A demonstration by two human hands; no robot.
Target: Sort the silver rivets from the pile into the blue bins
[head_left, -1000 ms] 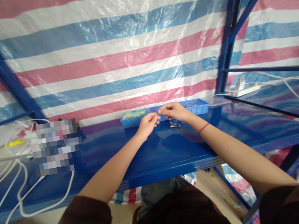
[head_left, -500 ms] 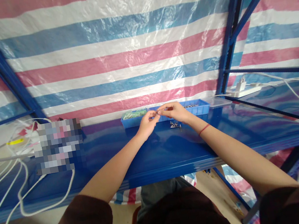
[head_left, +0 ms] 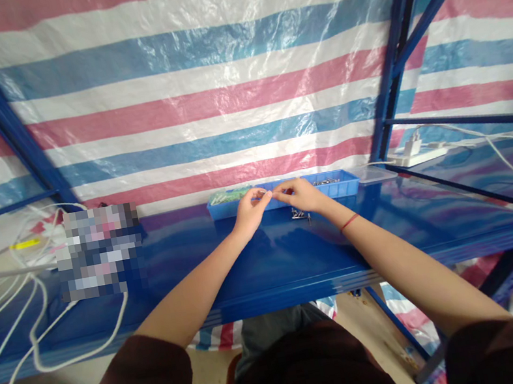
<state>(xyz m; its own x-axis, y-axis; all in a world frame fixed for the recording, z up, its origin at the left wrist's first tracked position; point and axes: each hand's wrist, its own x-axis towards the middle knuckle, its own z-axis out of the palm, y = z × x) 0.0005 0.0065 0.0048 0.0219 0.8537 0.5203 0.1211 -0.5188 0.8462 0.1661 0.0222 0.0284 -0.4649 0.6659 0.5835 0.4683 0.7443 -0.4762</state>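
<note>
My left hand (head_left: 250, 211) and my right hand (head_left: 301, 195) meet fingertip to fingertip above the blue table. Both are closed in a pinch; whatever lies between the fingers is too small to make out. Behind them stands a blue plastic bin (head_left: 345, 187), partly covered by my hands. Its left part holds pale green and whitish pieces (head_left: 230, 195), its right part small metal pieces (head_left: 327, 182). On the table just below my right hand lie several small metal screw-like parts (head_left: 298, 214) in a loose group.
A clear plastic lid or tray (head_left: 375, 174) lies right of the bin, with a white power strip (head_left: 417, 153) beyond it. White cables (head_left: 88, 361) loop over the table's left end beside a blurred-out patch (head_left: 100, 253). Blue posts (head_left: 394, 55) frame the table (head_left: 183, 258).
My fingers have shifted slightly at the pinch, with the right hand's fingers a little lower and the left hand's thumb straighter. The parts on the table stay put.
</note>
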